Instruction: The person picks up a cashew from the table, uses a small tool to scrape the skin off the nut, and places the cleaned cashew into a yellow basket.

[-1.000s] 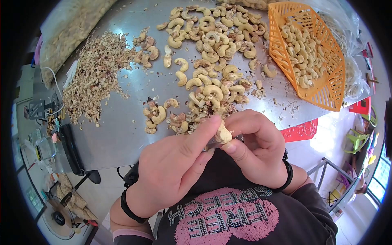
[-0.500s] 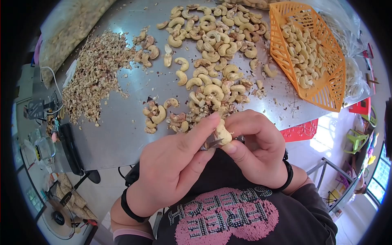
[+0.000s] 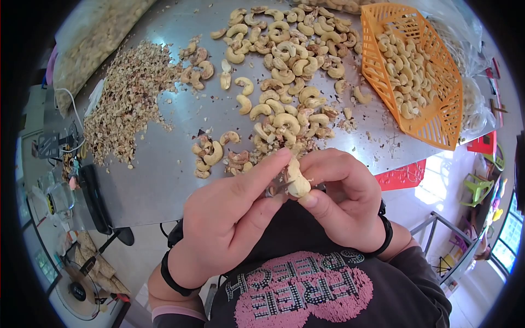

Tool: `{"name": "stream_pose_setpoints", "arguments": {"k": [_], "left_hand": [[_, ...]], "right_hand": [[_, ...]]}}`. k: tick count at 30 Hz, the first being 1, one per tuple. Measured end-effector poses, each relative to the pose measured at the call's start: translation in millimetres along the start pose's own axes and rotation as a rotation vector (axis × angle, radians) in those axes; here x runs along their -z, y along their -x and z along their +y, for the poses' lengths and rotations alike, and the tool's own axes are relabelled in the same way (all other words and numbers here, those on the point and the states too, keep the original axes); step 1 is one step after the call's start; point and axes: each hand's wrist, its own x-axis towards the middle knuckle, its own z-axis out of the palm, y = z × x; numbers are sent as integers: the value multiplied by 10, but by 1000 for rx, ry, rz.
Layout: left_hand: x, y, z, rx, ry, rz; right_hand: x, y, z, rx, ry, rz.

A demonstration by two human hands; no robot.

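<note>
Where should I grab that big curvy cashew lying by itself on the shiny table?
Pinch the lone cashew across its narrow middle, coming straight down from above. It lies flat on the metal table, its curve leaves both thin sides open, and bare steel around it gives your fingers room.

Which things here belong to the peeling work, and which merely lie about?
In the work: cashew pinched in right hand; small blade in left hand; loose cashews; orange basket; heap of skins.

Lying about: fan; green chair; cables.

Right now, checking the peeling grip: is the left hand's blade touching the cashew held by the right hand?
Touching. The head view shows the blade against the cashew.
</note>
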Motion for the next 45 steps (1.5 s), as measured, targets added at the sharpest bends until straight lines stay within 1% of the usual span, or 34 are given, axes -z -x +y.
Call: {"name": "stream_pose_setpoints", "arguments": {"k": [1,2,4,5,7,11,13,14,16,17,19,20,22,23,25,29,31,32,34,35,37,38,40,41,43,44,45], "left_hand": [[-3,3,13,48,23,-9],[-4,0,5,48,23,-9],[-1,-7,-26,-25,9,-20],[7,-7,-37,-25,9,-20],[25,-8,-60,-93,-62,-46],[32,-1,-97,-103,-76,-40],[37,7,-104,-36,50,-39],[37,15,-79,-36,50,-40],[55,25,4,196,172,-60],[73,18,22,195,171,-58],[101,3,39,221,246,-152],[102,4,22,221,246,-151],[90,9,-34,91,189,-145],[82,6,-49,91,189,-145],[73,-5,-72,-43,29,-107],[94,-13,-65,-72,3,-100],[94,1,16,298,300,-103],[96,-1,20,297,299,-103],[98,-1,25,340,490,-117],[98,2,21,340,491,-116],[94,14,1,345,329,-125],[86,9,-13,345,329,-124],[67,-17,-40,55,74,-102],[76,-24,-24,55,76,-104],[106,-32,29,81,40,-162],[101,-17,29,81,41,-162],[93,2,25,91,77,-139]], "right_hand": [[0,4,-2,-18,-20,-5],[0,2,-2,-18,-20,-6],[-3,-1,0,-4,-45,-13],[1,-7,7,-4,-45,-13],[16,-15,26,79,30,-41],[18,4,22,61,5,-67],[3,14,15,-42,-118,-49],[4,11,14,-42,-117,-49],[6,-8,15,-73,-202,-78],[10,-16,12,-72,-203,-79],[26,-29,8,-47,-234,-125],[33,-44,14,-48,-234,-126],[44,-68,30,78,-147,-164],[45,-63,30,78,-147,-163],[44,-47,26,59,-116,-156],[32,-30,25,23,-144,-174],[16,-41,23,-40,-259,-151],[20,-50,26,-39,-259,-152],[31,-70,35,9,-250,-237],[21,-58,32,9,-250,-238],[-8,-27,24,-93,-319,-209],[-10,-30,21,-93,-320,-210],[-7,-31,11,-122,-340,-227],[-4,-27,14,-122,-340,-225],[1,-16,21,-203,-400,-207],[7,-18,0,-204,-400,-207],[19,-26,-38,-251,-417,-203]]}}
